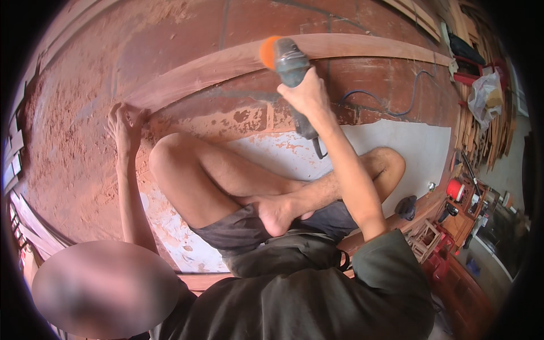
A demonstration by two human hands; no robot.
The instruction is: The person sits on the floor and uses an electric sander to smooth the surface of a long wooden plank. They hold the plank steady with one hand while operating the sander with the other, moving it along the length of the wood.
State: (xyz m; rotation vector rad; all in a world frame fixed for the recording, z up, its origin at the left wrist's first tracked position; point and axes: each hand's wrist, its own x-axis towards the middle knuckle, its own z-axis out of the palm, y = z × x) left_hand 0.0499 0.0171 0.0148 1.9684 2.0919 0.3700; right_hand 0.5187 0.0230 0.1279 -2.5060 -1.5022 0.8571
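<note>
A long, thin wooden board (pixel 204 67) lies across the tiled floor in front of me. My left hand (pixel 126 122) is at the board's left end, its fingers bent around the edge; some fingertips are hard to make out. My right hand (pixel 309 93) is wrapped round the body of a dark angle grinder (pixel 292 61). The grinder's orange disc (pixel 269 52) is at the upper face of the board, near its middle. From the grinder's rear end (pixel 306 129) a black cord (pixel 321 148) hangs toward my shin.
Reddish sawdust (pixel 73 153) covers much of the floor on the left. My crossed legs rest on a white sheet (pixel 419 141). A blue cable (pixel 391 112) curls beyond it on the right. Stacked wood strips (pixel 498 124) and a plastic bag (pixel 486 97) stand at far right.
</note>
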